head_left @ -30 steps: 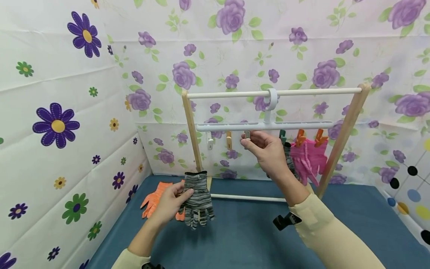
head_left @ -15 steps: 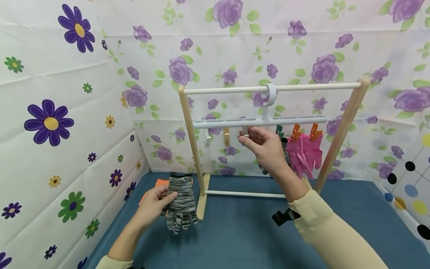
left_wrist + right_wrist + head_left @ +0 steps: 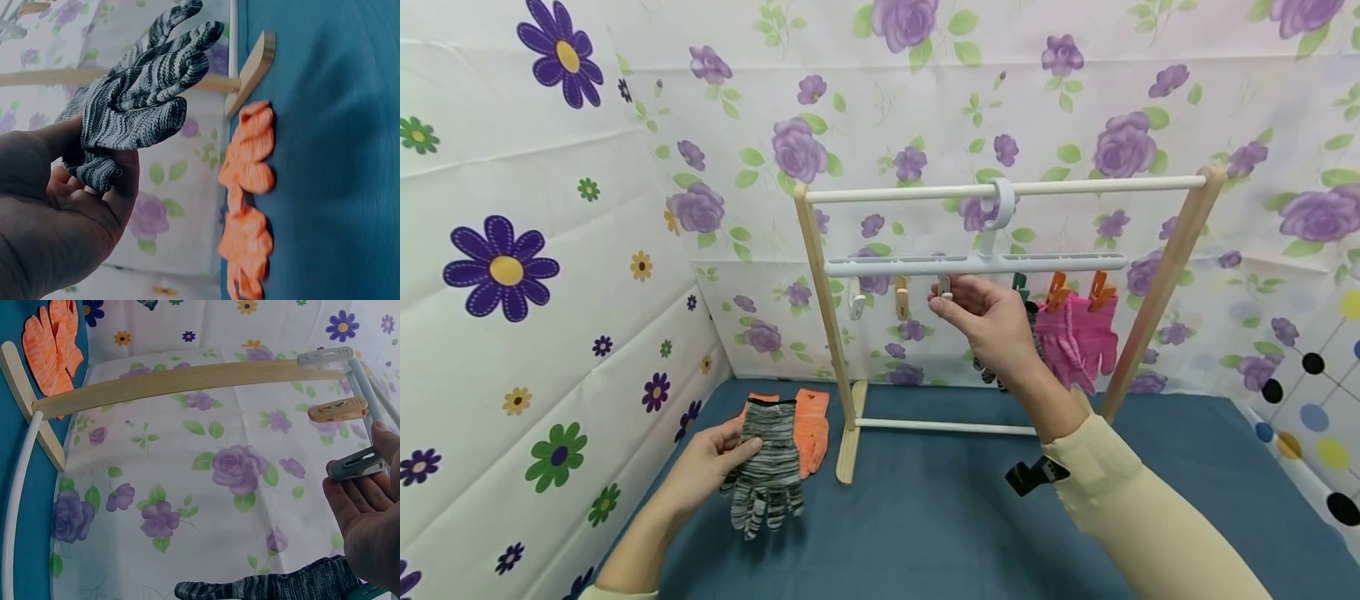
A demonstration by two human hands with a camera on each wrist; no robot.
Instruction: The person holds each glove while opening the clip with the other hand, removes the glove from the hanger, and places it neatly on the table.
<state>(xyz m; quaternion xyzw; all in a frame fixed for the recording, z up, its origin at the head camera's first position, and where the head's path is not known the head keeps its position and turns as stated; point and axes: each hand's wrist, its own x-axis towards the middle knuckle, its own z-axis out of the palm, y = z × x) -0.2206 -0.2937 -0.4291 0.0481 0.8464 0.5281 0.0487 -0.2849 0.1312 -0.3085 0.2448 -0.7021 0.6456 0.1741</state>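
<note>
My left hand [image 3: 700, 463] holds a black-and-grey striped knit glove [image 3: 766, 454] near its cuff, fingers hanging down. In the left wrist view, the thumb and fingers pinch this striped glove [image 3: 140, 94]. My right hand [image 3: 996, 325] is raised under the white hanger [image 3: 917, 266], pinching a grey clothespin [image 3: 355, 464] between thumb and fingers. To its left hang a yellow clothespin [image 3: 902, 298] and a white clothespin [image 3: 856, 298]. On its right, another striped glove [image 3: 300, 586] hangs from a green clothespin [image 3: 1019, 283], partly hidden by my hand. Orange clothespins [image 3: 1101, 290] hold pink gloves [image 3: 1078, 340].
A wooden rack [image 3: 1165, 283] stands on the blue tabletop [image 3: 925, 517], with the hanger hooked over its top rod [image 3: 895, 193]. Orange gloves [image 3: 812, 429] lie at the left, partly behind the held glove. Flowered sheets line the back and left.
My left hand has carried the striped glove left and slightly down, away from the rack's left post, uncovering part of the orange gloves. The right hand stays at the grey clothespin. The view shifts slightly.
</note>
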